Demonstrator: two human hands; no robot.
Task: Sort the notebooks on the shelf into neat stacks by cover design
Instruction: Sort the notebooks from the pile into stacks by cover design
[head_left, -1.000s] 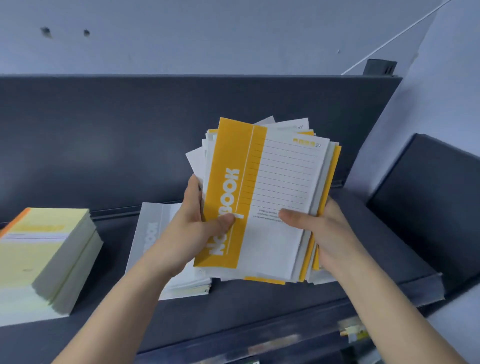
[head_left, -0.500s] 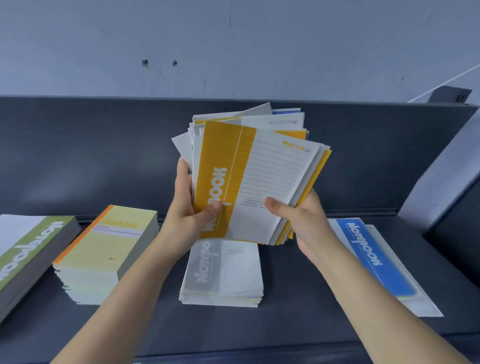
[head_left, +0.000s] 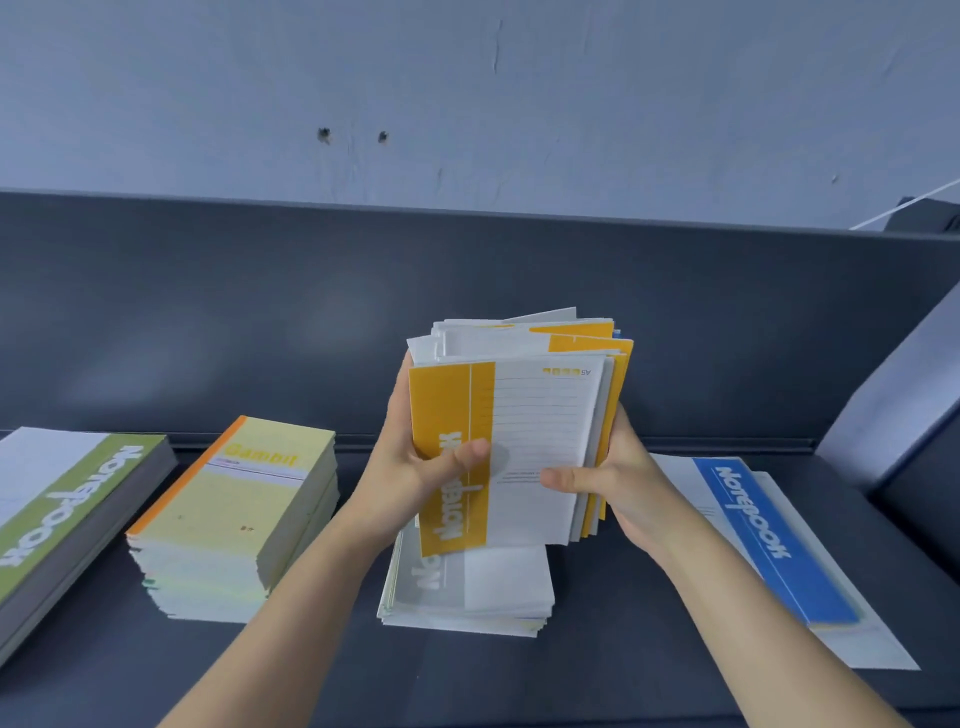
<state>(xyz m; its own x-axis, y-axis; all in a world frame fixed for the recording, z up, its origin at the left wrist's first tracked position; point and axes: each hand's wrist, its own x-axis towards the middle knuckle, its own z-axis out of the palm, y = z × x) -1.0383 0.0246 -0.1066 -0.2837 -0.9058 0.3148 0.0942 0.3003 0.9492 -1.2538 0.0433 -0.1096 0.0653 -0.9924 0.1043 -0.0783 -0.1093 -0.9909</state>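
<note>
Green stack (head_left: 67, 519): cut off by the frame's left edge.
Grey stack (head_left: 498, 587): upper half hidden behind the held bundle (head_left: 540, 441).
Bundle's rear covers: only their edges show.
Left hand (head_left: 410, 467), right hand (head_left: 618, 483): fingers hidden behind the bundle.
Blue notebook (head_left: 769, 540): left corner under the right forearm (head_left: 753, 608).
Cover's small print: unreadable.

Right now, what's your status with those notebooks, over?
Left grip and right grip both hold the mixed notebook bundle, yellow-banded cover on top. Bundle over the grey-banded stack. Nothing visible between.
</note>
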